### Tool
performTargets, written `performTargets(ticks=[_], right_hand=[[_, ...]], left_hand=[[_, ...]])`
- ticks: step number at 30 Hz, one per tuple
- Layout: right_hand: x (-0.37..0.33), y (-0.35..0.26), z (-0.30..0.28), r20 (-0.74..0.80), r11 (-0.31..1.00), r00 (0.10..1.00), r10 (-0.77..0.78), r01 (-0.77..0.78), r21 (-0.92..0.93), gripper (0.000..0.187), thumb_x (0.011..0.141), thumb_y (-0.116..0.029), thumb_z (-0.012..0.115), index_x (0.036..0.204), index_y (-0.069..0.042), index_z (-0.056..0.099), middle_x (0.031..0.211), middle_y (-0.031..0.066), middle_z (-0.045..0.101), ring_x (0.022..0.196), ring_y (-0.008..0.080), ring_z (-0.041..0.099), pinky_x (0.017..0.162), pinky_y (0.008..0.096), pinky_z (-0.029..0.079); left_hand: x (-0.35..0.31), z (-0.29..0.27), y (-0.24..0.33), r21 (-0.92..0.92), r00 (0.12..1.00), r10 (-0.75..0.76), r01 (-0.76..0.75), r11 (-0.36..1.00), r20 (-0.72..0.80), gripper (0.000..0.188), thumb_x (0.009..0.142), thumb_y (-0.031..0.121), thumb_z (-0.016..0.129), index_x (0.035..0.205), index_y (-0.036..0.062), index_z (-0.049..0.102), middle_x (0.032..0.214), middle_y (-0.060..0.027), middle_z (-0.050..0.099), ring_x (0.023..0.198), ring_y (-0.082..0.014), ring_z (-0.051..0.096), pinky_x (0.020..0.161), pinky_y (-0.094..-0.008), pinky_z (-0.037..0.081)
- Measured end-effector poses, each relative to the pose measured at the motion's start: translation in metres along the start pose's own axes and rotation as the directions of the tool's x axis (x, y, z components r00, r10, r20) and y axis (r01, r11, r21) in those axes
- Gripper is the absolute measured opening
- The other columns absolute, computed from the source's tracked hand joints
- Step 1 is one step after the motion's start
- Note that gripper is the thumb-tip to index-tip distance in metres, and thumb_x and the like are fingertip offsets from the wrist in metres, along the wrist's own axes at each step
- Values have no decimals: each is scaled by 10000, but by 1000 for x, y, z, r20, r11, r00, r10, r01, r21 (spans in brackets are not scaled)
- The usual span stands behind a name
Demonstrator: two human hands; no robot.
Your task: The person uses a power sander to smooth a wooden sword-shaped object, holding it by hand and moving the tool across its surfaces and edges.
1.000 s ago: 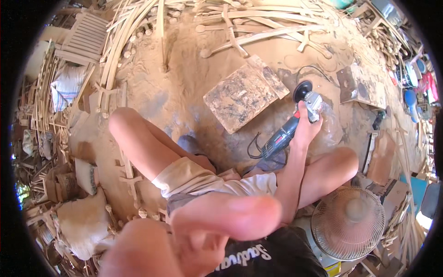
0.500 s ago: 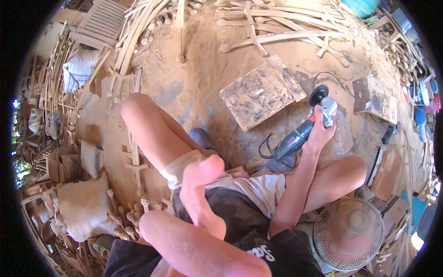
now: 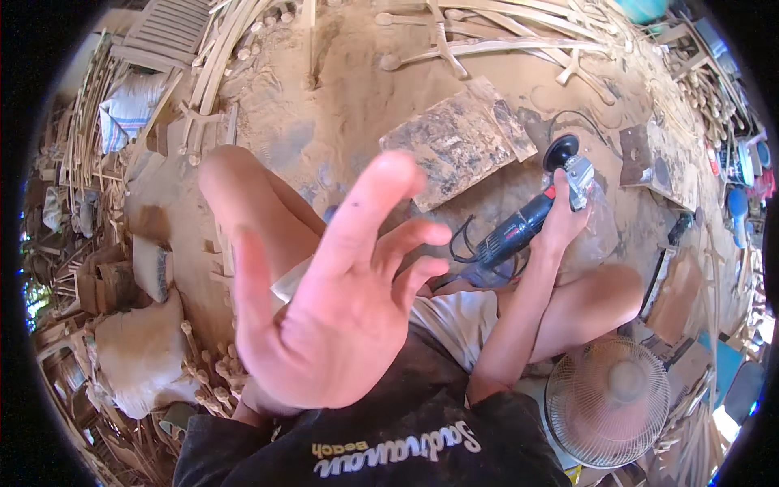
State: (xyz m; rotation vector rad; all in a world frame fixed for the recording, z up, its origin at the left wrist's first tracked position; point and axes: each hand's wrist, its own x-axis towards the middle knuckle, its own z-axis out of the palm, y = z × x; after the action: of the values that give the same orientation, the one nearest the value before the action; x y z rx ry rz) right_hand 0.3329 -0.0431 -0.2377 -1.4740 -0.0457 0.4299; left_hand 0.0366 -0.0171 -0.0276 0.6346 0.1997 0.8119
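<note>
My left hand [image 3: 341, 316] is raised close to the camera with its palm turned up toward me. Its fingers are spread and partly bent, and nothing lies in it. On the right, my right hand [image 3: 561, 221] is wrapped round the head end of a dark blue angle grinder [image 3: 519, 231]. The tool's grey metal head carries a round black disc pad [image 3: 561, 152], which points away from me. A black cord loops beside the rear end of the grinder. My right forearm rests near my bent right knee.
Beyond the grinder lies a stained, worn board [image 3: 454, 146]. A smaller block [image 3: 661, 166] sits at the right. Curved wooden pieces [image 3: 495, 49] lie along the far side. A caged fan [image 3: 608, 402] stands near my right elbow, and wooden sticks are stacked at left.
My left hand has swung up and forward, its fingers spreading from a bent pose. My right hand keeps hold of the grinder, nearly in place. The view has shifted slightly.
</note>
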Motion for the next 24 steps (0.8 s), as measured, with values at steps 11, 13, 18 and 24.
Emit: performTargets(ticks=[11,13,18,24], right_hand=[[13,12,-4,16,993,995,-102,102,-51,392,922,-126,886,1231,3,682,950,41,699,754,148,661,679,320,564],[-1,7,7,-27,992,994,-106,104,-65,333,943,-129,866,1215,-6,719,965,30,700,749,148,654,650,329,565],[1,10,-1,-20,995,1000,1,-3,-96,314,960,-163,853,1207,-14,728,951,30,693,739,150,652,619,332,558],[0,7,-5,-9,987,1000,-28,26,-159,311,971,-176,841,1211,-13,728,935,36,687,733,150,649,613,328,556]], left_hand=[[2,-8,-4,-58,996,76,-73,996,48,675,1135,612,323,1582,130,473,1632,-96,448,1365,-290,470,1171,-448,349],[2,7,-11,-229,990,129,-113,967,54,463,1139,460,433,1434,107,490,1477,-170,546,1268,-288,533,1130,-449,384],[-6,35,-9,-562,966,252,-183,807,48,192,1155,238,574,1220,70,505,1260,-285,693,1165,-303,631,1082,-452,441],[-16,40,-9,-616,951,302,-204,761,59,171,1167,242,526,1194,74,512,1317,-282,669,1223,-307,610,1112,-463,435]])
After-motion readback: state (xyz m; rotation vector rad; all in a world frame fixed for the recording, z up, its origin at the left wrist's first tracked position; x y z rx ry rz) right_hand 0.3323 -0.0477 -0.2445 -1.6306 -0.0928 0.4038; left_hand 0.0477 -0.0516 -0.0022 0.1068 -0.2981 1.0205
